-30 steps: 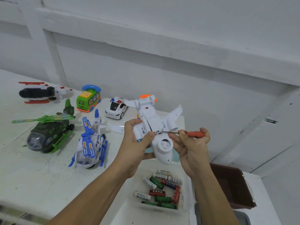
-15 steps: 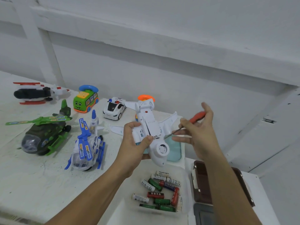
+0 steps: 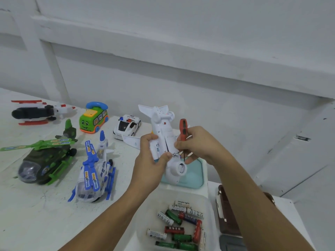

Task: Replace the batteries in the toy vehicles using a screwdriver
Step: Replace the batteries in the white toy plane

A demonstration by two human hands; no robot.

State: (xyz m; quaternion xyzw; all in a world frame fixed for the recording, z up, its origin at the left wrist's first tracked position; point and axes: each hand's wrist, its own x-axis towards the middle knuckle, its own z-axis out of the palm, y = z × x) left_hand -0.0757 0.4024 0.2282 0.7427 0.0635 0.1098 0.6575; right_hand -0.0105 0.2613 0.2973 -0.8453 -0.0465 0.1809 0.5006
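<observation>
My left hand (image 3: 151, 160) grips a white toy airplane (image 3: 163, 131) held belly-up above the table, thumb pressed near its battery cover. My right hand (image 3: 197, 144) holds a red-handled screwdriver (image 3: 183, 130) upright, its thin shaft pointing down beside the fuselage, while its fingertips touch the plane's underside. A clear plastic tub (image 3: 145, 221) below my hands holds several loose batteries (image 3: 178, 225), green, red and white.
On the white table (image 3: 36, 214) stand a blue-white helicopter (image 3: 94, 171), a green helicopter (image 3: 43, 158), a red-black-white aircraft (image 3: 38, 112), a green bus (image 3: 93, 117) and a police car (image 3: 126, 126). A teal lid (image 3: 194, 176) and a brown case (image 3: 226, 214) lie at right.
My right hand swung the screwdriver from lying level at the plane's belly to standing upright, and its fingers came back onto the underside. The plane's tail tipped up.
</observation>
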